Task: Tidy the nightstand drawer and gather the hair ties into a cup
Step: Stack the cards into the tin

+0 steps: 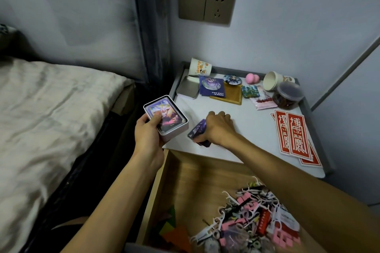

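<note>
My left hand (149, 131) holds an open metal tin (174, 129) with picture cards in it, thumb on the top card, just off the nightstand's (246, 121) front left corner. My right hand (219, 127) grips a stack of purple cards (198, 132) standing on the nightstand top. Below, the wooden drawer (185, 176) is open, its right side piled with a tangle of small items (246, 215): floss picks, pink pieces and what look like hair ties. One paper cup (199, 67) stands upside down at the back left; another cup (274, 80) lies on its side at the back right.
On the nightstand top lie the tin's lid (186, 89), a card pack with a badge (211, 87), a round badge (230, 79), a wooden tray (232, 94), a pink sponge (253, 78), a plastic jar (287, 96) and red paper strips (294, 135). A bed (51, 119) is at the left.
</note>
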`<state>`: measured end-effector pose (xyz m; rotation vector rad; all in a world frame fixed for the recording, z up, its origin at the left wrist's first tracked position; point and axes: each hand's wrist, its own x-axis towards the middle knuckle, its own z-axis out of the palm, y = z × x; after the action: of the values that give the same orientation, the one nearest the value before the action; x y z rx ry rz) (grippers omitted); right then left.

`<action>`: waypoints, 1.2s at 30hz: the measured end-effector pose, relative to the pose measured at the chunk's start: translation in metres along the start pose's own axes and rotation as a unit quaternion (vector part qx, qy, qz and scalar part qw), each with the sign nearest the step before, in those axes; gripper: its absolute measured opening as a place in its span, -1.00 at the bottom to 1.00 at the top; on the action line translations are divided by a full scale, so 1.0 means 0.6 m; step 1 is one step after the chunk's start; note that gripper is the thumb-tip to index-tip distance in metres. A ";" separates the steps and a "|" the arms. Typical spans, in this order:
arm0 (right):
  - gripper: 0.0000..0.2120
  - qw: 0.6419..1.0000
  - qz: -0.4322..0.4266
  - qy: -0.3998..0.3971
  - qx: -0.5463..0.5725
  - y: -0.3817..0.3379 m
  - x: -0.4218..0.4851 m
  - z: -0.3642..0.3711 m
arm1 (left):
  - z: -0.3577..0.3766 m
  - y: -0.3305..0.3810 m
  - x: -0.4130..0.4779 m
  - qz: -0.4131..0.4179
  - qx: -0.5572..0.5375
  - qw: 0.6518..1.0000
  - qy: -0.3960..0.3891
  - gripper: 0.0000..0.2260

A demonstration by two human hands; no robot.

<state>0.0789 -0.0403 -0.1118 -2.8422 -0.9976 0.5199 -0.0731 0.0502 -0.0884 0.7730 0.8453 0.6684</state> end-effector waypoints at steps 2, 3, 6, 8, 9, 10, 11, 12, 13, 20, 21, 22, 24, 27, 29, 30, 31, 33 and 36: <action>-0.07 1.000 0.018 -0.022 0.010 -0.008 0.007 -0.007 | 0.000 -0.003 0.000 0.006 0.002 1.000 0.005 -0.72; -0.04 0.999 0.028 -0.029 0.016 -0.009 0.009 -0.009 | 0.001 -0.004 -0.001 0.007 0.002 1.000 0.008 -0.72; -0.04 0.998 0.030 -0.043 0.031 -0.009 0.008 -0.012 | -0.001 -0.005 -0.001 0.006 0.003 1.000 0.011 -0.73; -0.10 0.998 0.022 -0.048 0.046 -0.003 0.002 -0.009 | -0.002 -0.007 0.001 0.006 0.007 1.000 0.009 -0.72; -0.11 0.998 0.019 -0.046 0.048 -0.001 -0.001 -0.008 | -0.002 -0.009 0.001 0.008 0.011 1.000 0.009 -0.71; -0.10 0.998 0.017 -0.042 0.047 0.000 -0.005 -0.006 | -0.001 -0.010 0.001 0.010 0.015 1.000 0.011 -0.71; -0.10 0.998 0.017 -0.035 0.047 0.000 -0.008 -0.005 | -0.001 -0.010 0.000 0.012 0.017 1.000 0.013 -0.71; -0.11 0.998 0.017 -0.028 0.046 -0.003 -0.011 -0.004 | 0.000 -0.010 0.000 0.013 0.015 1.000 0.014 -0.71; -0.14 0.999 0.014 -0.025 0.044 -0.007 -0.015 -0.003 | 0.001 -0.010 0.000 0.013 0.011 1.000 0.011 -0.71; -0.06 0.999 0.013 -0.042 0.020 -0.029 -0.023 0.003 | 0.001 -0.009 -0.001 0.019 0.016 1.000 0.010 -0.71; -0.04 0.999 0.014 -0.045 0.018 -0.030 -0.021 0.004 | 0.001 -0.009 0.000 0.018 0.016 1.000 0.011 -0.71; -0.04 0.999 0.011 -0.046 0.021 -0.029 -0.022 0.005 | 0.000 -0.010 0.002 0.017 0.017 1.000 0.015 -0.71; -0.13 0.997 -0.008 -0.052 0.049 -0.026 -0.024 0.008 | -0.002 -0.011 0.005 0.014 0.018 1.000 0.021 -0.69; -0.42 0.988 -0.045 -0.038 0.144 0.001 -0.027 0.004 | -0.004 -0.011 0.006 0.016 0.044 0.999 0.011 -0.67; -0.63 0.967 -0.052 -0.010 0.250 0.029 -0.032 -0.006 | -0.003 -0.007 0.005 0.021 0.072 0.997 -0.003 -0.62; -0.68 0.949 -0.046 -0.003 0.313 0.045 -0.038 -0.012 | -0.003 -0.005 0.004 0.023 0.083 0.996 -0.014 -0.55; -0.71 0.926 -0.038 -0.004 0.375 0.061 -0.046 -0.022 | -0.002 -0.002 0.002 0.026 0.091 0.995 -0.029 -0.50; -0.69 0.878 -0.021 -0.034 0.477 0.094 -0.073 -0.046 | 0.000 0.003 -0.005 0.045 0.125 0.989 -0.063 -0.49; -0.66 0.819 -0.034 -0.107 0.563 0.139 -0.116 -0.075 | 0.005 0.001 -0.023 0.057 0.220 0.965 -0.134 -0.65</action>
<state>0.0929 -0.1475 -0.0652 -1.6906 -0.4948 1.0038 -0.0776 0.0389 -0.0808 1.2903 0.7099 0.4640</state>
